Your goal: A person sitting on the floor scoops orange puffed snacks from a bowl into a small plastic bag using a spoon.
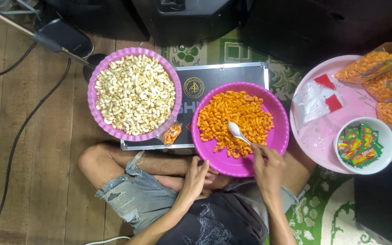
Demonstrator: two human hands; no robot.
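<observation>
While the right hand pinches the white spoon by its handle end, loose orange snacks look light and crumbly; the left hand rests spread, empty.

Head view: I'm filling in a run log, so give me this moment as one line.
right hand: holds white spoon in orange snacks | left hand: at magenta bowl rim | pale snacks: left bowl

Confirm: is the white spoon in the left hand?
No, the right hand holds the white spoon over the orange snacks, while the left hand rests empty by the magenta bowl.
</observation>
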